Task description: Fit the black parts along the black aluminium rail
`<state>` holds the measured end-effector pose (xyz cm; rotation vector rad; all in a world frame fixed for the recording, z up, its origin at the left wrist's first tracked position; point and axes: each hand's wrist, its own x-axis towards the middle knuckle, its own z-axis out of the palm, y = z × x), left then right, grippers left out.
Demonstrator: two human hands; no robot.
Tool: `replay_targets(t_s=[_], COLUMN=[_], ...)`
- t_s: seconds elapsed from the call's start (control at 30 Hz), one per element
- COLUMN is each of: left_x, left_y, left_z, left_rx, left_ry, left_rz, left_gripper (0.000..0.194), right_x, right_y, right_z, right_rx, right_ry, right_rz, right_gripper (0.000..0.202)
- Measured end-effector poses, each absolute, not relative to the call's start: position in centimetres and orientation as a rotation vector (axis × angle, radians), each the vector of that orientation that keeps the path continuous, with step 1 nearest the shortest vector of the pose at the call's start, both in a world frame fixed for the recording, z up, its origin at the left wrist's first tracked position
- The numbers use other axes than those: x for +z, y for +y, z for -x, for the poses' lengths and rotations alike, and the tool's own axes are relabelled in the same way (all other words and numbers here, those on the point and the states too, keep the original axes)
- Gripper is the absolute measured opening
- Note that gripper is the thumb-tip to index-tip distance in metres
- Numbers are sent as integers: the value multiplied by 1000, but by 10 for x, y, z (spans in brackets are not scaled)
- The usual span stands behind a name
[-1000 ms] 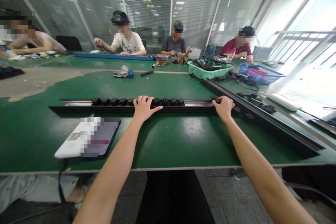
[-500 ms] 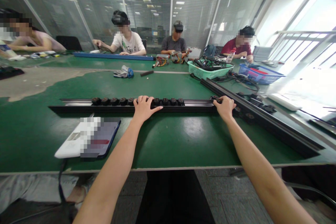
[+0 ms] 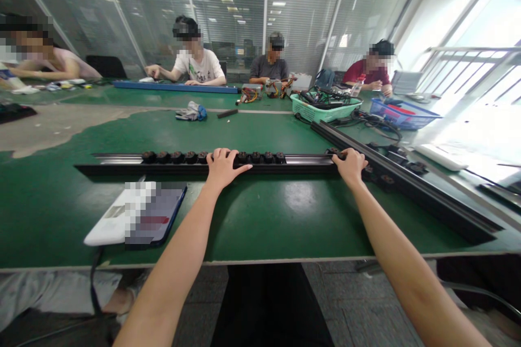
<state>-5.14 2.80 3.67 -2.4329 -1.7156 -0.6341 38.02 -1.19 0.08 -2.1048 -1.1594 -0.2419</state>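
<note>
Work appears part-way along: black rail [image 3: 307, 169] carries a row of black round units [image 3: 176, 157], five visible left of the left hand [image 3: 223, 167] and four right of it; any beneath that hand cannot be confirmed. Bare bright channel shows at the left end and between the row and the right hand [image 3: 350, 167], so filling is judged incomplete. Further units [image 3: 417, 168] lie off the rail, about the second rail [image 3: 407, 176]. Left fingers are spread apart over the rail, thumb extended rightward; right fingers are bunched at a unit near the rail's right end, whether clamped on it cannot be told. Rail lies on the green table [image 3: 268, 217], long axis left to right, roughly parallel to the near edge, channel facing up, right end near the slanting second rail.
</note>
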Motion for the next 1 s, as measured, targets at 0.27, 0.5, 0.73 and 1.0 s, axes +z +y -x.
replay_targets(t_s=[0.27,0.5,0.73,1.0], left_x=[36,36,37,37], left_y=[28,28,27,27], left_z=[52,51,51,51], left_rx=[-644,-647,-620,-631], left_ry=[-1700,-1698,-1711,-1721], left_rz=[2417,2426,2422,2440], left_gripper=[67,67,67,68], right_x=[2,2,1,6], right_y=[-14,-14,-14,-17], right_z=[-382,-390,-394,-394], right_rx=[-244,-241,-231,-226], right_ry=[-1150,-1131,-1117,-1085], right_rz=[2103,2122,2132,2124], right_gripper=[26,29,26,24])
